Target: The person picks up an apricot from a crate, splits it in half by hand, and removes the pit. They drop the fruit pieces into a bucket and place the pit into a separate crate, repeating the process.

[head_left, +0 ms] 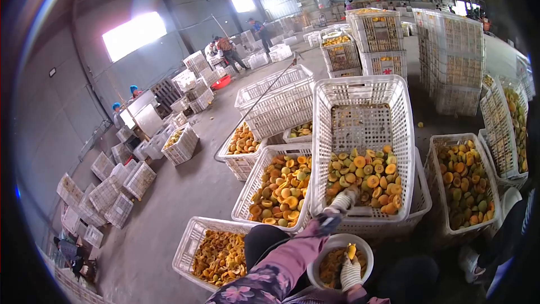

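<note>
My left hand (344,199), in a striped glove, reaches over the near rim of a white crate (406,112) and touches the apricots (365,171) heaped at its near end. Its fingertips are hidden among the fruit, so its grip does not show. Lower down, my right hand (351,275), gloved too, pinches a yellow-orange apricot piece (351,251) upright between the fingers. That hand is above a white bucket (368,264) holding orange fruit pieces. A crate (239,205) of halved apricots stands left of the tilted one.
A crate (183,256) of darker fruit pieces is at front left. Another fruit crate (436,180) stands right, with a person's shoe (469,263) nearby. Stacked crates (450,62) rise behind. A thin rod (256,104) leans across crates. People (228,50) work further back.
</note>
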Available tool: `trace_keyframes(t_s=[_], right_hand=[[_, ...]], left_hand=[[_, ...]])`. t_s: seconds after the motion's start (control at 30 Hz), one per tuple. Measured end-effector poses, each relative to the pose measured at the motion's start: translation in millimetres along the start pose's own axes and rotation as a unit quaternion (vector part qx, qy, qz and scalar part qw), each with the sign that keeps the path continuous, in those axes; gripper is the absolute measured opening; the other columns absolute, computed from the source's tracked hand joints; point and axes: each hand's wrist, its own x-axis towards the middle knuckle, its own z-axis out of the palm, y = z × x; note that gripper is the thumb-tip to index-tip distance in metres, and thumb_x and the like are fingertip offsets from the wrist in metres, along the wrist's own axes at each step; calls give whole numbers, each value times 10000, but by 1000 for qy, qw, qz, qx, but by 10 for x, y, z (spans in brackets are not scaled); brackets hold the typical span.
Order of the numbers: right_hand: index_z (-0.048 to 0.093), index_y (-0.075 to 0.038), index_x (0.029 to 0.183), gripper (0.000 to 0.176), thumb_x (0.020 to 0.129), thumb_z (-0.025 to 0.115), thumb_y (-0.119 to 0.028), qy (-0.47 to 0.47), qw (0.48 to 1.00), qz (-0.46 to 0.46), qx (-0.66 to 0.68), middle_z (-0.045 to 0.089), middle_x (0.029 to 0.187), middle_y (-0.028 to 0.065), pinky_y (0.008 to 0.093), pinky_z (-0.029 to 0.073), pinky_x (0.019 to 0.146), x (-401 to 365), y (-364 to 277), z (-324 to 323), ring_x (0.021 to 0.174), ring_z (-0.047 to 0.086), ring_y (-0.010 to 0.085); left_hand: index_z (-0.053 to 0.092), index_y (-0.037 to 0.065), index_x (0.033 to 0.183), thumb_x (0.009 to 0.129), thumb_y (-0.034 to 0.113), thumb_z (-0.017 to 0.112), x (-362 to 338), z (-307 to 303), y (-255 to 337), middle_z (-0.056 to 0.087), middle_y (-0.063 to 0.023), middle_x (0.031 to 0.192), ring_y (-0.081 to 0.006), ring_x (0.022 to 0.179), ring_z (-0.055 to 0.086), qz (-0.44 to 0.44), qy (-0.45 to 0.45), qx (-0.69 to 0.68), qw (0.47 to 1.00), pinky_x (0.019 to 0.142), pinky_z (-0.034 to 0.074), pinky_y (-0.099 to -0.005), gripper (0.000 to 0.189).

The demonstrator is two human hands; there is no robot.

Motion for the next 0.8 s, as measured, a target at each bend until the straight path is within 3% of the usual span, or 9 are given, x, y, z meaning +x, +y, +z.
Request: trace_keyframes(t_s=[0.07, 0.23, 0.27, 0.33, 0.4, 0.67, 0.7, 0.73, 0.8], right_hand=[[502, -94, 1142, 305, 896, 535, -270, 65, 969, -226, -76, 532, 688, 30, 279, 416, 421, 423, 617, -52, 476, 484, 137], [478, -28, 1152, 380, 898, 497, -310, 56, 971, -46, -226, 632, 901, 122, 363, 478, 730, -18, -151, 84, 810, 606, 304], [474, -31, 1154, 390, 896, 495, -323, 4, 982, 144, -125, 638, 941, 133, 377, 477, 749, 127, -95, 72, 852, 607, 329], [479, -64, 1146, 363, 893, 508, -321, 97, 888, -204, -400, 636, 804, 106, 361, 484, 584, 503, 450, -113, 676, 621, 278], [482, -80, 1136, 335, 885, 540, -293, -29, 986, -45, 160, 585, 689, 63, 330, 453, 482, 320, 133, -56, 532, 567, 216], [493, -8, 1140, 358, 907, 525, -278, 52, 994, -94, -6, 563, 924, 73, 289, 413, 714, 354, 269, -188, 780, 476, 160], [493, -8, 1140, 358, 907, 525, -278, 49, 995, -90, -7, 563, 924, 73, 289, 413, 714, 314, 251, -169, 780, 476, 160], [494, -18, 1160, 384, 900, 536, -297, 40, 994, -102, 7, 573, 936, 64, 280, 428, 706, 260, 187, -142, 789, 498, 154], [495, -38, 1200, 437, 886, 556, -336, 20, 992, -122, 32, 594, 960, 48, 262, 457, 690, 119, 0, -62, 809, 541, 141]], left_hand=[[545, 134, 1164, 806, 316, 536, 126, 173, -130, 586, -154, 1108, -348, 1078, 534, -120, -63, 263, 955, 888, 439, -420, 402], [463, 158, 1269, 764, 366, 582, 225, 101, 43, 459, -132, 1289, -342, 1232, 386, -249, -161, 356, 886, 1029, 293, -423, 560], [463, 158, 1269, 764, 366, 582, 191, 99, 2, 459, -132, 1289, -342, 1232, 386, -247, -161, 357, 886, 1029, 293, -423, 560], [526, 153, 1215, 742, 358, 621, 74, 43, -39, 441, -130, 1315, -325, 1251, 372, -307, -44, 280, 908, 1026, 300, -409, 524], [561, 144, 1168, 729, 352, 640, -16, -123, 96, 479, -125, 1287, -311, 1203, 440, -293, -54, 264, 917, 966, 381, -408, 492], [562, 72, 1058, 744, 286, 645, -305, -102, 55, 636, -147, 927, -285, 917, 602, -99, -21, 138, 985, 725, 478, -371, 389], [525, 91, 1092, 805, 249, 615, -551, -21, 233, 587, -101, 988, -208, 821, 556, -45, -74, -319, 944, 698, 469, -327, 339], [489, 111, 1126, 867, 213, 585, -770, 68, 352, 538, -54, 1048, -132, 725, 509, 21, -108, -706, 699, 671, 459, -284, 295], [426, 61, 1248, 953, 196, 409, -1215, 345, 318, 527, -48, 1158, -146, 991, 539, 28, -263, -825, 499, 865, 438, -270, 325]])
